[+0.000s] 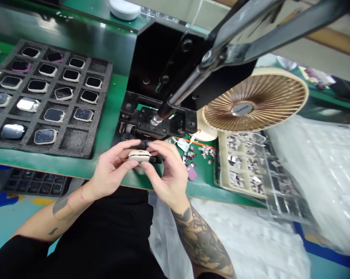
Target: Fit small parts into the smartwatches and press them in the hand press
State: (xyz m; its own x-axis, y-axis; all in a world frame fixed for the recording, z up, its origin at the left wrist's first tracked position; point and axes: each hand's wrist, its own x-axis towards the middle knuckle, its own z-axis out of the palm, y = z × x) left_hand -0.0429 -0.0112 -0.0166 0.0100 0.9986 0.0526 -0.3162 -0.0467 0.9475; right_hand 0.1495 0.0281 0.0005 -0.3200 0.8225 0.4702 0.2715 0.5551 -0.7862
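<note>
Between my two hands is a cream-coloured watch case (139, 155), held edge-on with a dark gap along its side. My left hand (112, 164) is closed on its left end, thumb below and fingers above. My right hand (170, 170) grips the right end, its thumb near the lower edge. A small black piece (152, 159) shows by the right end of the case; I cannot tell whether it is attached. Just beyond my fingers stands a black lever press (159, 116) with a metal rod, and its base is partly hidden by my hands.
A grey foam tray (63, 145) of watches lies on the left. To the right are small loose parts (189, 155), a purple piece (191, 172), a round fan (256, 104) and a compartment box (244, 190) of parts. Clear plastic bags (314, 174) lie at far right.
</note>
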